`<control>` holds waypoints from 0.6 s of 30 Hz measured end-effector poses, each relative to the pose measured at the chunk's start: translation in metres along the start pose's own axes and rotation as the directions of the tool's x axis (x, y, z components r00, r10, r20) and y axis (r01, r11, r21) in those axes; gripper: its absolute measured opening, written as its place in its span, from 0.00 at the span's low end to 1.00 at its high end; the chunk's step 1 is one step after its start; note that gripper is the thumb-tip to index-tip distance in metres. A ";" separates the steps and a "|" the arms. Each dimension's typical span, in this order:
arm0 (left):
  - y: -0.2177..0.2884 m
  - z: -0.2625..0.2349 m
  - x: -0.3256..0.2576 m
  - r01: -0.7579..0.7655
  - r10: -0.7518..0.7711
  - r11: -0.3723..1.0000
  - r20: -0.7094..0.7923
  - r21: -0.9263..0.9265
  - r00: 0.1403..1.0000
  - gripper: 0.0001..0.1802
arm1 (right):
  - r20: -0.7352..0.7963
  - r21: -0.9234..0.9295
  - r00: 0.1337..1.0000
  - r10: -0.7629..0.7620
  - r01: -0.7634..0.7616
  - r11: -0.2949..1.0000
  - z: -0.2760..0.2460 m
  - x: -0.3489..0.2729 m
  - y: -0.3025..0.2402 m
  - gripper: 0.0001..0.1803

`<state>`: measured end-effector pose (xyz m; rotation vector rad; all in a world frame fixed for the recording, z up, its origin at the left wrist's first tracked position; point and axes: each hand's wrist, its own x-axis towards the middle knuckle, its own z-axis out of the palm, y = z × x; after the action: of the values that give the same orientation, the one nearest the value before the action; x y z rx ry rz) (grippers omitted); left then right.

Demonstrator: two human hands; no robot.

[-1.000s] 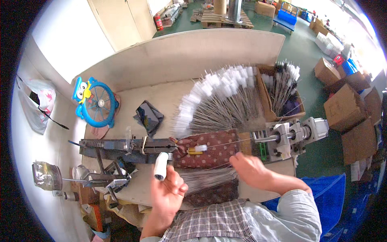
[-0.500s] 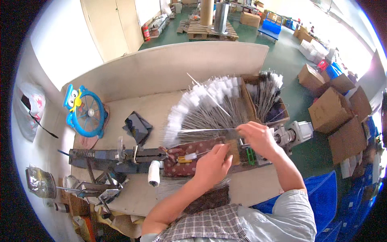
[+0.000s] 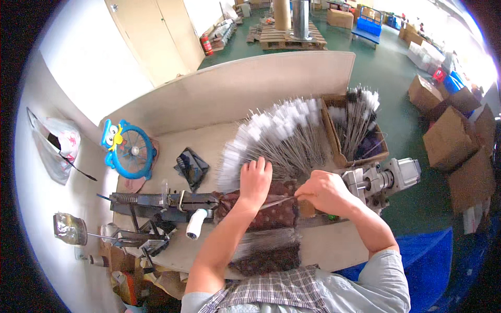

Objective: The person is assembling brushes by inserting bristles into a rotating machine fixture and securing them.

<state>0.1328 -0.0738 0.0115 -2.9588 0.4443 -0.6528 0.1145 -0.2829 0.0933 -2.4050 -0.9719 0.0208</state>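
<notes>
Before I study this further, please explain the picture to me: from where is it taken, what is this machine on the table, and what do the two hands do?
The picture comes from a wide camera on a person's head, looking down, so straight edges appear bent. The left hand lies flat on a fan of thin wire brushes with white tips. The right hand pinches one thin metal wire over a brown patterned cloth pad. Across the worktable runs a long metal machine with a white handle; a grey motor sits at its right end. A cardboard box holds more brushes, and a small blue fan stands on the left.
</notes>
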 end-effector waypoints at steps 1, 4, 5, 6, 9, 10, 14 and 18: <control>-0.002 -0.006 -0.010 -0.036 0.031 0.998 -0.100 -0.045 0.994 0.12 | -0.037 0.032 0.996 -0.084 0.085 0.996 0.001 0.003 -0.001 0.07; 0.004 -0.033 -0.054 0.012 -0.045 0.948 -0.098 -0.318 0.994 0.15 | -0.056 0.005 0.946 -0.318 0.319 0.948 0.014 0.027 -0.016 0.08; 0.002 -0.041 -0.076 0.042 -0.085 0.907 -0.085 -0.420 0.993 0.14 | -0.087 0.052 0.922 -0.377 0.382 0.923 0.026 0.037 -0.027 0.08; 0.000 -0.047 -0.094 0.070 -0.125 0.852 -0.072 -0.518 0.989 0.14 | -0.118 0.091 0.894 -0.433 0.444 0.891 0.039 0.048 -0.033 0.07; 0.000 -0.059 -0.134 0.289 -0.305 0.667 0.102 -0.687 0.947 0.10 | -0.119 0.031 0.847 -0.519 0.525 0.850 0.061 0.070 -0.046 0.06; -0.003 -0.059 -0.150 0.297 -0.318 0.667 0.099 -0.683 0.943 0.10 | -0.113 0.034 0.841 -0.530 0.536 0.843 0.070 0.076 -0.051 0.06; -0.018 -0.065 -0.174 0.584 -0.540 -0.211 0.591 -0.784 0.599 0.13 | -0.126 0.053 0.902 -0.413 0.422 0.905 0.108 0.089 -0.065 0.04; -0.039 -0.077 -0.172 0.337 -0.548 -0.597 0.677 -0.728 0.491 0.24 | -0.096 0.024 0.955 -0.282 0.285 0.958 0.114 0.096 -0.083 0.03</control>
<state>-0.0387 0.0131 0.0176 -4.4747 -2.2367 -0.6589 0.1089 -0.1172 0.0540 -2.1903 -1.2518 -0.1731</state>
